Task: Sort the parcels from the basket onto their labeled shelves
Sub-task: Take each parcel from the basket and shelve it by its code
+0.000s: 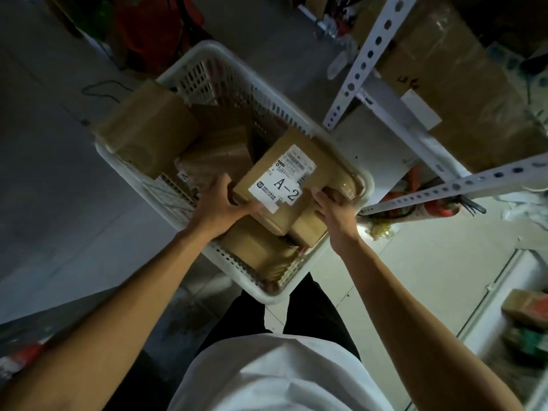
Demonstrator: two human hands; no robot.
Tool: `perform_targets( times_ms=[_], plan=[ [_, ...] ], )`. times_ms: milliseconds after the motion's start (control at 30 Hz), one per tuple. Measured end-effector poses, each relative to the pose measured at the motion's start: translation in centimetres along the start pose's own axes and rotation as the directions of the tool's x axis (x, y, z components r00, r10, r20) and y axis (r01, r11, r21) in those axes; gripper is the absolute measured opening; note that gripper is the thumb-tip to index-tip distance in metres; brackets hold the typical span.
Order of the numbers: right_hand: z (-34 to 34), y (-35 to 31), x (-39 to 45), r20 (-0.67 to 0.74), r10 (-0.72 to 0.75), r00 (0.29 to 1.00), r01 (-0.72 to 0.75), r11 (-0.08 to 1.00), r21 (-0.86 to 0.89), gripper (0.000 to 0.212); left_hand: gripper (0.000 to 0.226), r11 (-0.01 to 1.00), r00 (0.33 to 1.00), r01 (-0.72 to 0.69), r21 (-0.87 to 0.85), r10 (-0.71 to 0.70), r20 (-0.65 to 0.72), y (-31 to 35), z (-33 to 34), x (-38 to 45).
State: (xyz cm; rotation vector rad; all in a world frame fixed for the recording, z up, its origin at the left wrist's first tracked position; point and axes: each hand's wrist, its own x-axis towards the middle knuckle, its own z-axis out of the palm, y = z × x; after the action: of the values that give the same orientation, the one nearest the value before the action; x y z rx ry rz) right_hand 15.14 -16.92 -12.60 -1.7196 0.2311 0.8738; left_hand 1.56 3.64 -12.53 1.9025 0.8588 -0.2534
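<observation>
Several cardboard parcels lie heaped in a white perforated plastic basket (207, 59) standing on the floor, just beside a white slotted-angle shelving unit (360, 63) on the person's right. A large taped carton (450, 69) sits on that shelf.

Uppermost in the basket, tilted against the near right wall, is a flat brown cardboard box (275, 161) carrying a white shipping label marked A-2 (281, 182). Judged from its build, it should handle as a stiff, light item with dry, non-slippery faces; contents unknown, so fragility cannot be ruled out. Opposing edges offer the soundest hold, clear of the label so it stays readable.

The left hand (221, 204) grips the box at its near left corner, thumb across the top face by the label and fingers curled underneath. The right hand (332, 207) is curled at the box's near right edge; whether it holds this box or the smaller parcel (308, 229) beneath cannot be told.

The box is not yet lifted clear of the basket.
</observation>
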Motion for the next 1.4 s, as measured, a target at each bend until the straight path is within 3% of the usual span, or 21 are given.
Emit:
perform_targets(
  times_ms=[100,167,267,467,633,733,867,967,1200,1300,1400],
  plan=[
    [0.4,2.4,-1.9,0.193,-0.112,0.975,0.114,0.994,0.003,0.046,0.088,0.995,0.993,-0.040,0.096,0.028,0.117,0.0,1.0,-0.7],
    [0.7,3.7,-2.4,0.226,-0.154,0.962,0.178,0.980,-0.092,0.068,0.104,0.995,0.987,-0.093,0.042,0.087,0.138,0.6,1.7,-1.2],
    [1.0,4.0,-2.9,0.244,-0.199,0.949,0.256,0.939,-0.232,0.088,0.104,0.986,0.981,-0.146,-0.081,0.155,0.119,0.9,2.8,-1.5],
    [-1.4,3.9,-4.7,0.264,-0.274,0.925,0.339,0.908,-0.247,0.092,0.124,0.985,0.980,-0.156,-0.077,0.164,0.113,1.5,4.1,-3.5],
    [-6.1,4.6,-7.5,0.254,-0.352,0.901,0.410,0.882,-0.231,0.107,0.130,0.987,0.982,-0.155,-0.052,0.160,0.101,3.2,7.6,-7.0],
    [-10.1,4.9,-9.2,0.238,-0.374,0.896,0.424,0.880,-0.214,0.108,0.124,0.984,0.981,-0.172,-0.055,0.176,0.078,5.2,11.1,-8.7],
    [-16.6,6.1,-11.7,0.207,-0.423,0.882,0.458,0.872,-0.170,0.091,0.130,0.979,0.974,-0.178,-0.096,0.189,0.122,7.6,17.0,-11.1],
    [-22.2,8.3,-13.7,0.137,-0.435,0.890,0.454,0.877,-0.161,0.097,0.126,0.974,0.965,-0.187,-0.129,0.206,0.161,9.8,22.5,-12.9],
    [-35.1,12.5,-19.3,-0.204,-0.465,0.861,0.445,0.885,-0.141,0.096,0.134,0.910,0.812,-0.407,-0.080,0.401,0.425,18.5,34.3,-15.5],
    [-40.2,12.9,-21.6,-0.390,-0.468,0.793,0.455,0.881,-0.131,0.096,0.128,0.831,0.694,-0.550,-0.087,0.512,0.506,23.7,39.0,-16.3],
    [-44.9,12.9,-24.2,-0.542,-0.450,0.710,0.454,0.880,-0.136,0.110,0.131,0.748,0.544,-0.644,-0.159,0.595,0.592,29.3,43.1,-17.5]
  ],
)
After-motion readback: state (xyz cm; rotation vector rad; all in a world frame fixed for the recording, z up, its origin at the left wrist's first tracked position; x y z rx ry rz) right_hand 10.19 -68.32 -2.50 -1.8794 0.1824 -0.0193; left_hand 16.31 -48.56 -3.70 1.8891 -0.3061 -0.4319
